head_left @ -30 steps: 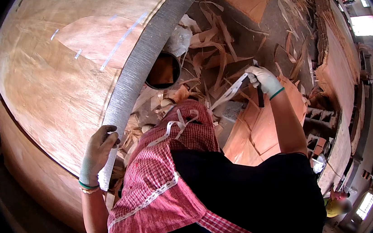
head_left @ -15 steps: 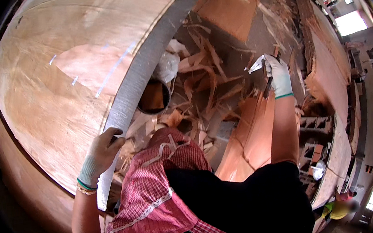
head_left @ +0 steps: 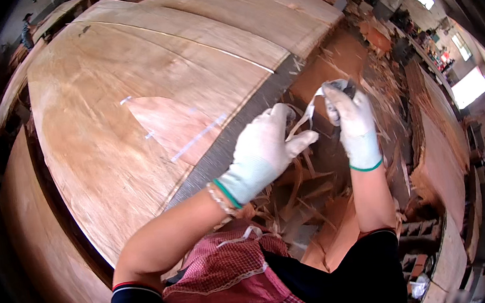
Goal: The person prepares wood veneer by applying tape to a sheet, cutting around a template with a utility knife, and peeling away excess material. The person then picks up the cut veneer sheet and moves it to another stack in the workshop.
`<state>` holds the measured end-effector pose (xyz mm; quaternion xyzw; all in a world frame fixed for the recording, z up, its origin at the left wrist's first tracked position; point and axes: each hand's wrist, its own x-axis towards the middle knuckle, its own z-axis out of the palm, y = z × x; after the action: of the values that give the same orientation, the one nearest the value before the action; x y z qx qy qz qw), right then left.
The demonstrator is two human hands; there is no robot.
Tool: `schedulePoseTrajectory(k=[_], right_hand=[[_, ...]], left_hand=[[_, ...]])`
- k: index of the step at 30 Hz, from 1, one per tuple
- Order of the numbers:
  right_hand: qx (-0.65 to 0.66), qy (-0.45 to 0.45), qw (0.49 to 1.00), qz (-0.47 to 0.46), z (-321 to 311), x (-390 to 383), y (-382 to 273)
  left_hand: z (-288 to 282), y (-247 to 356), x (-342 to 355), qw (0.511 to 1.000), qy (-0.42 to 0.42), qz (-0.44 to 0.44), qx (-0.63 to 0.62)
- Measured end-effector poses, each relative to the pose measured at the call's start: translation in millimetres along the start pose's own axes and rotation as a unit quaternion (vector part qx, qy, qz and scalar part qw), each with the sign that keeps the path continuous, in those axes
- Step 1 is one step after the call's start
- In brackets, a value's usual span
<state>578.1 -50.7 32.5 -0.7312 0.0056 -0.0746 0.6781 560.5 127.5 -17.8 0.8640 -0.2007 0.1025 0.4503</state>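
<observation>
My right hand point(head_left: 352, 117), in a white knit glove with a green-edged cuff, is closed around one end of a thin white tape strip point(head_left: 311, 110). A dark object point(head_left: 349, 87) shows at its fingertips, too hidden to name. The strip hangs in a bend toward my left hand point(head_left: 269, 148), gloved alike. That hand's thumb stretches out apart from its bent fingers, with the strip's lower end in the gap; I see no firm grip on it. Left of the hands lies a large wood veneer sheet point(head_left: 117, 141) bearing a pinkish veneer patch point(head_left: 171, 123) with whitish tape pieces along its edges.
A grey metal edge point(head_left: 214, 160) borders the veneer sheet. Veneer scraps point(head_left: 302, 186) litter the floor below my hands. More stacked sheets point(head_left: 441, 154) stand on the right. A person point(head_left: 27, 32) is far off at the upper left.
My left hand has left the panel's edge and come up and right, close to my right hand. The white strip now stretches between them. My view has shifted, showing more of the panel.
</observation>
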Motion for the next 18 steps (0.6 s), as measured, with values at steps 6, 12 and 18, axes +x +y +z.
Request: schedulePoseTrajectory(k=[6,12,18], right_hand=[[0.029,-0.078,0.997,-0.004,59,-5,-4],[0.028,-0.123,0.989,-0.083,56,8,-11],[-0.033,-0.244,0.966,-0.075,70,19,30]], left_hand=[[-11,-20,1,0.994,0.078,-0.048,-0.059],[-65,-57,-20,0.963,-0.120,-0.158,-0.182],[-85,-73,-41,0.873,-0.063,-0.246,-0.416]])
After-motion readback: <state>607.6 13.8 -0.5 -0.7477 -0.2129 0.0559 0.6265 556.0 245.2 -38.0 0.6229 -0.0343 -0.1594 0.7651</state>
